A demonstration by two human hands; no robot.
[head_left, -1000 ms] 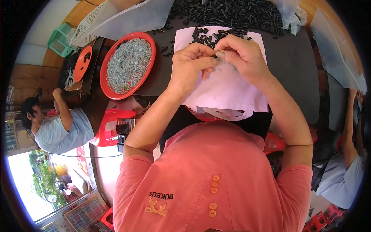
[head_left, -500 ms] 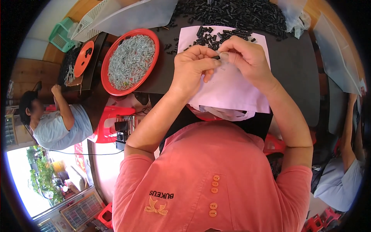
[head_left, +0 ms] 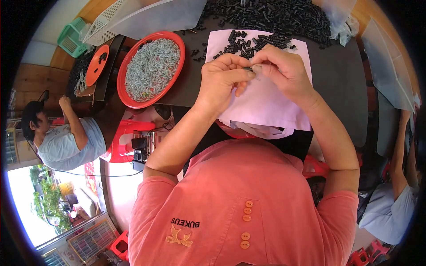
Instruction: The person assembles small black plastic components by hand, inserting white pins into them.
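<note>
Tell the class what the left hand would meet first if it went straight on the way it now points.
Most likely the right hand: the left hand points rightward, toward its thumb side, though exact depth is hard to judge.

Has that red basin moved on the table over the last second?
No: the red basin keeps its place on the dark table; only the view shifted.

The head-worn fisheye looks down from fairly near on both hands, its dark rim seemingly bent.
</note>
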